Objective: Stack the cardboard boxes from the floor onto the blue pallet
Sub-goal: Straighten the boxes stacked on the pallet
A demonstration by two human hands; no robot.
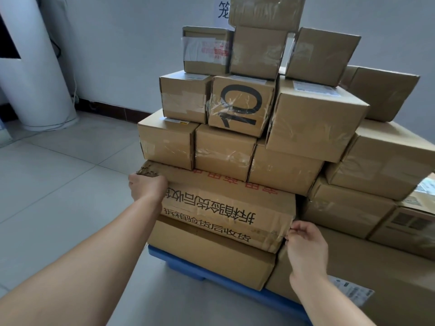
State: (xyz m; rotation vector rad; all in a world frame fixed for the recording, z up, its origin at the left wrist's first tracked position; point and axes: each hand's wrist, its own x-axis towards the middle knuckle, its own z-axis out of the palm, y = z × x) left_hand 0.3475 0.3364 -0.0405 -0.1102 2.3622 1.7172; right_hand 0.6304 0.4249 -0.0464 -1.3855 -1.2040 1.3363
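Many cardboard boxes (pixel 313 128) stand piled in a stepped heap across the centre and right of the frame, on the blue pallet (pixel 211 276), which shows only as a strip at lower centre on the tiled floor (pixel 58 196). Second from the bottom lies the long printed box (pixel 226 208), with rows of smaller boxes resting on it. The left hand (pixel 147 185) has its fingers curled over the box's frayed upper left corner, and the right hand (pixel 304 243) pinches its lower right corner. It looks like stiff corrugated card gone soft and crumpled at the corners, and I would judge it pinned by the load above. A flat grip along the two short ends seems safer than the torn corner, which may tear further. Its weight cannot be told. The pile's right side and top box are cut off by the frame, the pallet's far side is hidden, and a paper sign (pixel 221 8) on the wall is mostly covered. Whether boxes remain on the floor I cannot tell.
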